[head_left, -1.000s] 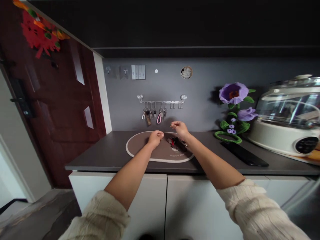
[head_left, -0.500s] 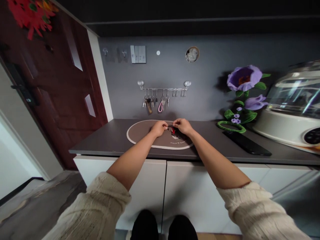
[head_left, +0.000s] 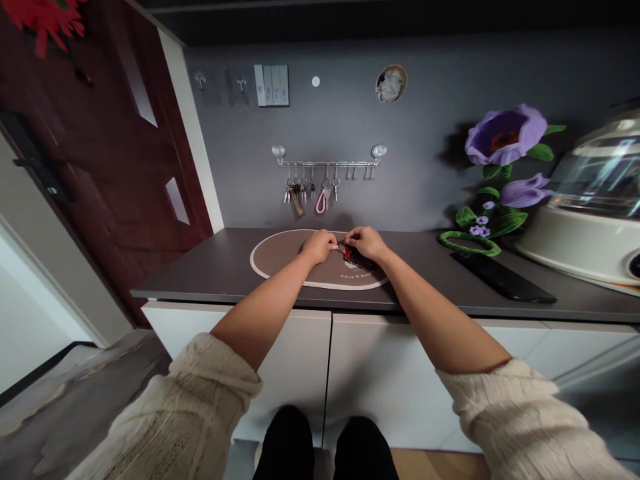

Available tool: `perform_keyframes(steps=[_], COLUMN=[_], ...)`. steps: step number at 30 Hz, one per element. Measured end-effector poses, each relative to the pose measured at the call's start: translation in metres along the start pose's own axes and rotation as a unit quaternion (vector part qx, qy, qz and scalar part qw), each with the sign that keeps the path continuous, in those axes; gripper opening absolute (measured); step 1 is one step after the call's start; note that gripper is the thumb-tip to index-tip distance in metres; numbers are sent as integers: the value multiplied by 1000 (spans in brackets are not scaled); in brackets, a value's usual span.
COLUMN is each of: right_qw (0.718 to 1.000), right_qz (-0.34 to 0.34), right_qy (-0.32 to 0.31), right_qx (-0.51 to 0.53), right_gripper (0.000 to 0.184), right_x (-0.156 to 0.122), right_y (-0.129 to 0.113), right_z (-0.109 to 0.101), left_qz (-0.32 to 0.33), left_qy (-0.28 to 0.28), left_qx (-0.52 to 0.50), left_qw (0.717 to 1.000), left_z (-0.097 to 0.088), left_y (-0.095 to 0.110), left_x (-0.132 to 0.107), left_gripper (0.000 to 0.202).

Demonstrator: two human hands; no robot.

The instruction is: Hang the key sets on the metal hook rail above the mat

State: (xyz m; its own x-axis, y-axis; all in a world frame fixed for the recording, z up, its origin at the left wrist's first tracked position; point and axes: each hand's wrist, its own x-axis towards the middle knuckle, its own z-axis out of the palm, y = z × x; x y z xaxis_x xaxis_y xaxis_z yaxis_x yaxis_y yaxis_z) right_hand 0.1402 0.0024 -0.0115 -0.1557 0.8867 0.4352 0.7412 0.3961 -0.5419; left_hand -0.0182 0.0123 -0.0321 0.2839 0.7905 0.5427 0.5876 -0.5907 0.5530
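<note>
Dark counter point(head_left: 220, 273), oval mat point(head_left: 280, 257), a key bunch point(head_left: 351, 255) on it.
Left hand point(head_left: 320, 245) and right hand point(head_left: 367, 241) meet over the mat's far half, each grip pinched closed on the key bunch, whose red-tagged end lies on the mat; a key rack point(head_left: 327, 163) hangs on the wall behind the mat.

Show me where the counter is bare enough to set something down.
Free: the counter left of the oval mat, toward the door; the strip between mat and black slab. Crowded: mat's middle, where left hand and right hand meet at the key bunch; the right end, with flower ornament and cooker.
</note>
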Motion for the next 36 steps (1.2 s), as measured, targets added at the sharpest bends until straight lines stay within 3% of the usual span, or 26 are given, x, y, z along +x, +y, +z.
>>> perform_keyframes(steps=[9, 17, 24, 36], right_qw=[1000, 998, 987, 947], right_qz=[9, -7, -36, -21], right_qy=[1, 5, -1, -15], right_qx=[25, 60, 158, 321], right_gripper=[7, 8, 11, 24], right_x=[-3, -3, -3, -10], right_y=[-4, -4, -7, -24], right_z=[-4, -4, -3, -7], left_qz=[-1, -52, -125, -144], left_qy=[23, 55, 59, 57], left_qx=[29, -125, -300, -494], left_qw=[999, 989, 944, 856], left_z=[-3, -4, -3, -6], left_y=[4, 11, 12, 12], left_x=[1, 2, 1, 5], left_gripper=[11, 10, 12, 14])
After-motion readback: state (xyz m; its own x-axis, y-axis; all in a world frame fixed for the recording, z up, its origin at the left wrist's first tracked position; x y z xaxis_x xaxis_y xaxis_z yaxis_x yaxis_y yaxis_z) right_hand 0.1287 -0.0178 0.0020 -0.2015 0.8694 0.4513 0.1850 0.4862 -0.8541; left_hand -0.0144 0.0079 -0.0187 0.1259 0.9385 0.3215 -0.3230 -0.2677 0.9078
